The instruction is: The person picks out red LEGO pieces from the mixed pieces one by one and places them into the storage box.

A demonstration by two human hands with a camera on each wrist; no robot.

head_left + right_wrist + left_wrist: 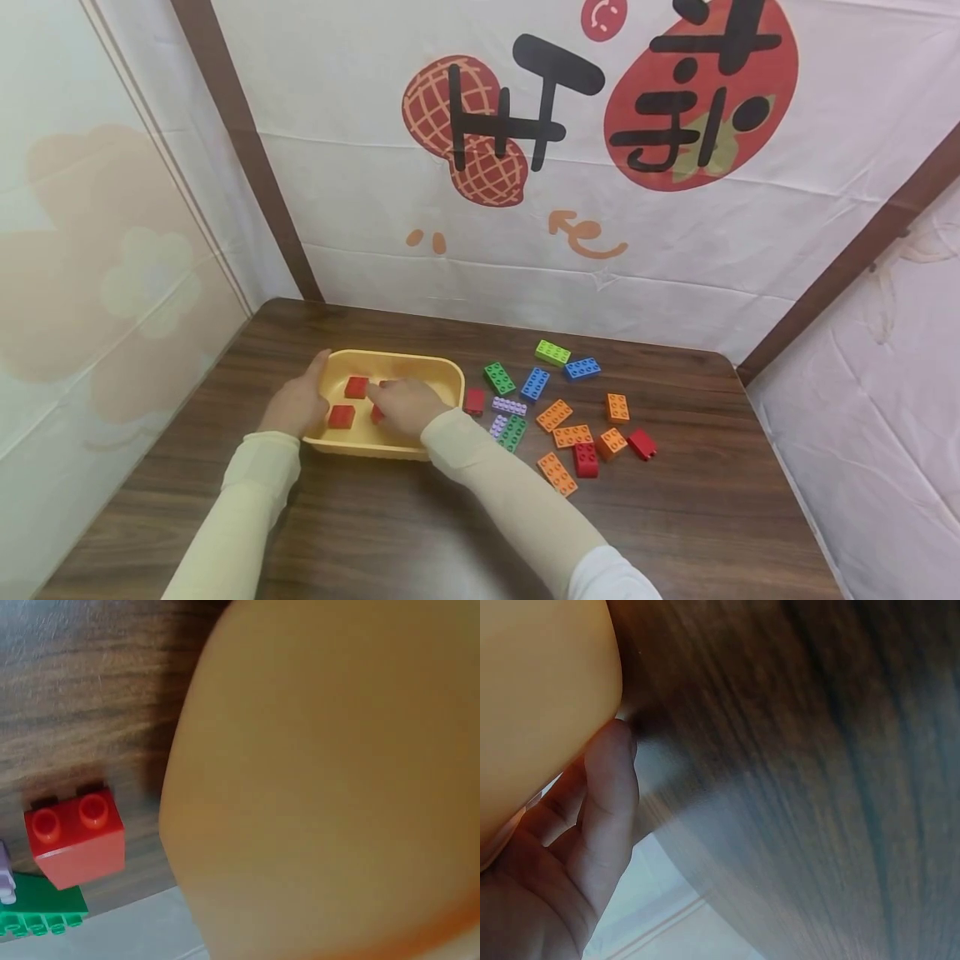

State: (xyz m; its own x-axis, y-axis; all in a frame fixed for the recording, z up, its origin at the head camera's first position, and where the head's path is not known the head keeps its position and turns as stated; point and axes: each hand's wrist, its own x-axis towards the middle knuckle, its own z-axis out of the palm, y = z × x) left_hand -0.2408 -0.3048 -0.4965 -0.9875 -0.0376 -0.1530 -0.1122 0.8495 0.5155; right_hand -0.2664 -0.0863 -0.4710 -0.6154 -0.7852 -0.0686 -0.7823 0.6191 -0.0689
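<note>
A yellow plastic basin stands at the left of the table with several red toy bricks in it. My left hand grips the basin's left wall, fingers along the outside; in the left wrist view they lie against the yellow wall. My right hand reaches over the near right side into the basin, its fingertips at red bricks in the middle. Part of those bricks is hidden under the hand, and I cannot tell whether it pinches one. The right wrist view shows mostly the basin's outer wall.
Right beside the basin lies a red brick. Farther right are scattered green, blue, purple, orange and red bricks on the dark wooden table. A printed cloth hangs behind the table.
</note>
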